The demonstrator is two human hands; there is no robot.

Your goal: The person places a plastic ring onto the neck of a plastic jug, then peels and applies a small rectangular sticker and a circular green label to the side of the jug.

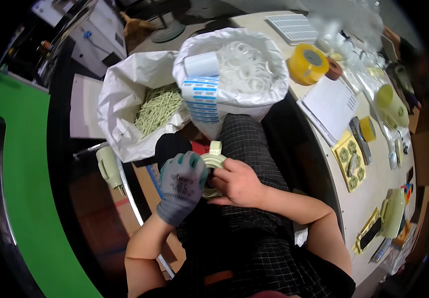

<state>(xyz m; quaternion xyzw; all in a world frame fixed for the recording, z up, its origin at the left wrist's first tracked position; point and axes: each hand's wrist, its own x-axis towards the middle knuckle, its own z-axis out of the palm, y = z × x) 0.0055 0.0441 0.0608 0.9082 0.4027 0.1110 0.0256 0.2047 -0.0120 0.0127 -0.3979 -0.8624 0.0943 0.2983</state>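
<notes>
My left hand (182,185) wears a grey knitted glove with teal fingertips. Its fingers are closed on a pale green, round plastic part (214,159) with a stepped rim and a short tab standing up at the far side. Bare, my right hand (238,183) grips the same part from the right, its fingertips reaching into the ring. The part is held over my lap, and the hands cover much of its near side. Just beyond, a white sack (125,114) holds many small pale green sticks (159,108). Another white sack (278,92) is full of translucent rings (244,67).
A roll of blue-and-white labels (200,99) hangs over the ring sack's front. The table (331,186) on my right bears yellow tape (308,64), papers (330,107), a tray of green discs (349,161) and a pale green jug (393,213). Another pale green handled part (107,166) is at my left.
</notes>
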